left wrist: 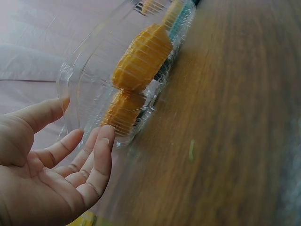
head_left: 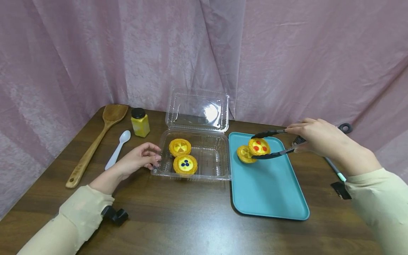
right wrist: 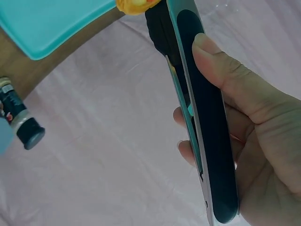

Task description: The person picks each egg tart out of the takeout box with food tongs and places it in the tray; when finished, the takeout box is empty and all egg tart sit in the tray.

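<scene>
**Tongs lifting a tart off the tray**

The left hand (head_left: 137, 161), fingers loosely spread, is touching the flimsy clear clamshell box (head_left: 220, 163) near the desk's middle. The right hand (head_left: 318, 136) is squeezing tongs (head_left: 271, 143) around a ridged, red-dotted tart (head_left: 259, 146) above the teal tray's (head_left: 271, 191) far edge; likely light and crumbly, best gripped by its sides.

I see soft, even light; glare on the clear lid (head_left: 197, 110) at 12 o'clock, wrist views blurred close up.
</scene>
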`<action>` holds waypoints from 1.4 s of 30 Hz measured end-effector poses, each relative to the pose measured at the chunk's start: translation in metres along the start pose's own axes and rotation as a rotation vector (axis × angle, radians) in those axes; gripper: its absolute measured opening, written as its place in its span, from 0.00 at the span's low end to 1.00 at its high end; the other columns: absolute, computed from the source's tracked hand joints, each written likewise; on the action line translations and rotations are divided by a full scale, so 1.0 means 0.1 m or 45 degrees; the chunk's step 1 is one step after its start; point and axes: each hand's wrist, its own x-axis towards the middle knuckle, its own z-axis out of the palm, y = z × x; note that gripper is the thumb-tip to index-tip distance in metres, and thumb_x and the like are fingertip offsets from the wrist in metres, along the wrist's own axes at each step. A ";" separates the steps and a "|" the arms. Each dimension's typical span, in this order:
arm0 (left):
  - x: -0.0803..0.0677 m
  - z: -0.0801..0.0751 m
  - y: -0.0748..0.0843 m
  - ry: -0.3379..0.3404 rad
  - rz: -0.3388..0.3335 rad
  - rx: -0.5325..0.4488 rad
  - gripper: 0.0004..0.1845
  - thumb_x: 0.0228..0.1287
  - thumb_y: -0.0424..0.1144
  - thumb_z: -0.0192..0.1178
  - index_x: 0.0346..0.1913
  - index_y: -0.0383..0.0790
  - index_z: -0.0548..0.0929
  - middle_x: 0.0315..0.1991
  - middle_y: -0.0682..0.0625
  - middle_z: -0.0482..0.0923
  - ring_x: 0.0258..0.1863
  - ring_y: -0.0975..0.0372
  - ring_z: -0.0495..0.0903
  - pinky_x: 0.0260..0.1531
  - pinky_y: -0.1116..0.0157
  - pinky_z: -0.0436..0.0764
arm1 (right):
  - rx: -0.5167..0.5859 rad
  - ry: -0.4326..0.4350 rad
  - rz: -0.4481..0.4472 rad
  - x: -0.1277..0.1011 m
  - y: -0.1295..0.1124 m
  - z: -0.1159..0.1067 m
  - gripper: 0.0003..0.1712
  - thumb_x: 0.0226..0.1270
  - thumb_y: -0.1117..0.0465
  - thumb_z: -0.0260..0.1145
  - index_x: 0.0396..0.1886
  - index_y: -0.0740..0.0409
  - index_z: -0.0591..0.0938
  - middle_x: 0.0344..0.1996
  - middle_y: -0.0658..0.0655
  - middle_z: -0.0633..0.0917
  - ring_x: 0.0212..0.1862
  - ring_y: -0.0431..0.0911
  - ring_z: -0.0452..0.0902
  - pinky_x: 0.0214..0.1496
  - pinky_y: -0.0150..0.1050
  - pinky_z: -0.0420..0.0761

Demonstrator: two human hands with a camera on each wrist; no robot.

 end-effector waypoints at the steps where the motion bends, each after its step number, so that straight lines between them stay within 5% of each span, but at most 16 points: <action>1: 0.00 0.00 0.00 0.001 -0.001 -0.002 0.26 0.67 0.40 0.59 0.60 0.28 0.64 0.48 0.35 0.77 0.37 0.65 0.82 0.38 0.66 0.82 | -0.001 -0.001 0.003 -0.01 0.01 0.01 0.35 0.40 0.58 0.80 0.52 0.64 0.82 0.51 0.63 0.84 0.51 0.59 0.78 0.49 0.56 0.78; 27: 0.00 0.00 0.00 0.009 -0.016 -0.001 0.26 0.67 0.40 0.59 0.60 0.28 0.64 0.47 0.36 0.78 0.37 0.64 0.82 0.38 0.66 0.82 | 0.048 -0.139 0.157 -0.25 0.24 0.38 0.35 0.39 0.55 0.80 0.51 0.63 0.82 0.42 0.64 0.86 0.42 0.60 0.81 0.43 0.56 0.79; 42: 0.01 0.01 -0.01 0.011 -0.024 -0.007 0.27 0.66 0.41 0.60 0.60 0.28 0.64 0.47 0.37 0.78 0.37 0.64 0.82 0.38 0.66 0.82 | 0.086 -0.168 0.180 -0.30 0.24 0.47 0.36 0.41 0.55 0.79 0.52 0.65 0.81 0.51 0.67 0.83 0.52 0.64 0.77 0.50 0.59 0.77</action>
